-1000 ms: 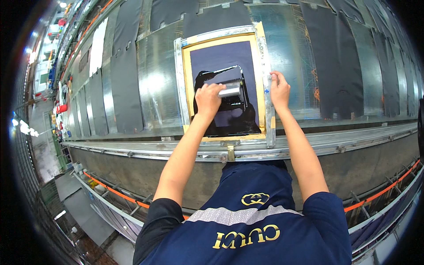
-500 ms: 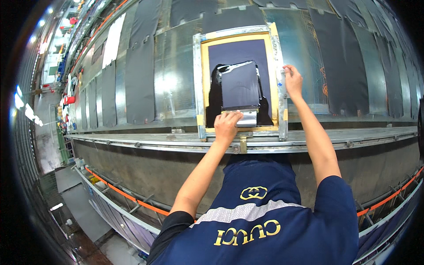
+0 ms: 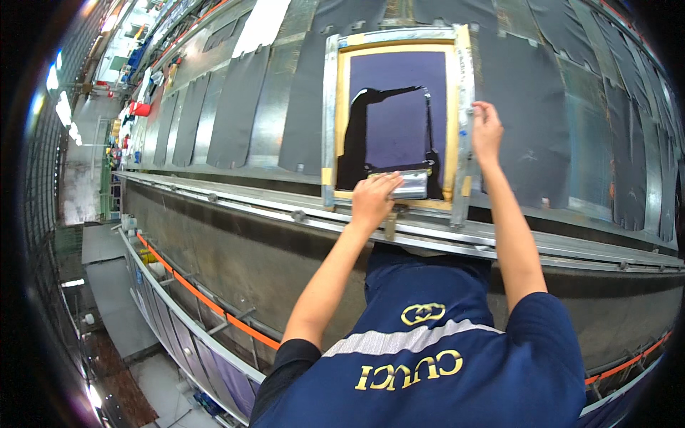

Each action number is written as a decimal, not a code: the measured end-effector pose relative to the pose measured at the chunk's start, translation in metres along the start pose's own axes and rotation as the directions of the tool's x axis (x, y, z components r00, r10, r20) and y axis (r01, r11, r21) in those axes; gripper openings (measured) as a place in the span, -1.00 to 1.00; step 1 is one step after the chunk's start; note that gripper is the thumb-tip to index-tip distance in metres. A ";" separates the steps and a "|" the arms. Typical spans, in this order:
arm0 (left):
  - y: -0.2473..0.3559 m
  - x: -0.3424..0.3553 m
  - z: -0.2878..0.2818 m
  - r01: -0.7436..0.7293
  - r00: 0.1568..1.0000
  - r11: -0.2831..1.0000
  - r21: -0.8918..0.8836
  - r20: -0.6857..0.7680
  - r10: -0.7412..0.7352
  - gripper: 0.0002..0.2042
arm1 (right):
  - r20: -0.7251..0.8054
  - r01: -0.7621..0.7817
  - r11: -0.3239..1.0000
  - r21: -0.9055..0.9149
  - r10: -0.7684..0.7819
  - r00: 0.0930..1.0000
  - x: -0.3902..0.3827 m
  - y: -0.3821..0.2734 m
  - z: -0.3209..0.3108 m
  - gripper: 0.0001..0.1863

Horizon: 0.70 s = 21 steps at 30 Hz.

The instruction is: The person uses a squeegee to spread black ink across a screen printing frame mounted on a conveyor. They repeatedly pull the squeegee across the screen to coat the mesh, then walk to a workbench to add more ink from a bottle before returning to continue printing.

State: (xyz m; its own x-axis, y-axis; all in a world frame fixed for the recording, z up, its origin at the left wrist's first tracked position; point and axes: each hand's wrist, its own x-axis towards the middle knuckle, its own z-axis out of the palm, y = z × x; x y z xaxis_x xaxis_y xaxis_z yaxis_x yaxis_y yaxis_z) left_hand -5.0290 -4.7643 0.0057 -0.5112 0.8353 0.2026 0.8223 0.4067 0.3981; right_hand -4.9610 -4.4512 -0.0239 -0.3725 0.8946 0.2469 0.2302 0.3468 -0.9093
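Observation:
A printing screen (image 3: 460,78) with a pale metal frame and a yellow inner border stands over the long table. Its mesh (image 3: 396,71) is dark purple, and glossy black ink (image 3: 354,135) lies along the left, right and near sides of it. At the near end, my left hand (image 3: 372,201) is closed on the left end of a silver squeegee (image 3: 412,185), which rests in the ink. My right hand (image 3: 486,135) has its fingers bent round the outer edge of the frame's right rail. What lies under the screen is hidden.
Black fabric panels (image 3: 524,121) lie in rows on the shiny tabletop. A metal rail (image 3: 321,220) runs along the near table edge, with a brass-coloured bracket (image 3: 390,227) below the screen. Behind me on the left is an orange-striped barrier (image 3: 214,308). A red container (image 3: 140,109) is at the far left.
The screen has slid left along the table, and I have moved left with it. A black panel now shows just right of the frame. Both hands keep their holds.

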 end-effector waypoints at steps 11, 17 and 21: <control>-0.204 -0.050 -0.081 0.005 0.992 1.000 -0.018 0.123 -0.003 -0.43 | 0.086 -0.256 0.957 0.138 0.246 0.966 -0.100 -0.049 0.190 -0.80; -0.198 -0.047 -0.086 0.104 0.994 0.989 -0.109 0.028 -0.101 -0.45 | 0.023 -0.254 0.954 0.161 0.253 0.967 -0.097 -0.049 0.193 -0.84; -0.197 -0.073 -0.091 0.023 0.994 0.996 -0.081 0.112 -0.014 -0.43 | 0.071 -0.311 0.950 0.029 0.308 0.949 -0.102 -0.034 0.200 -0.76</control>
State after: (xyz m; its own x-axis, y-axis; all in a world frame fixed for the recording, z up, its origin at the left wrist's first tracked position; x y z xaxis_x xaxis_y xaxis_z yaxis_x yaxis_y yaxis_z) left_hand -5.1766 -4.9394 -0.0057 -0.4912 0.8658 0.0953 0.7873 0.3944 0.4740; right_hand -5.1109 -4.6109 -0.0850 -0.3459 0.9357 -0.0695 0.3085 0.0435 -0.9502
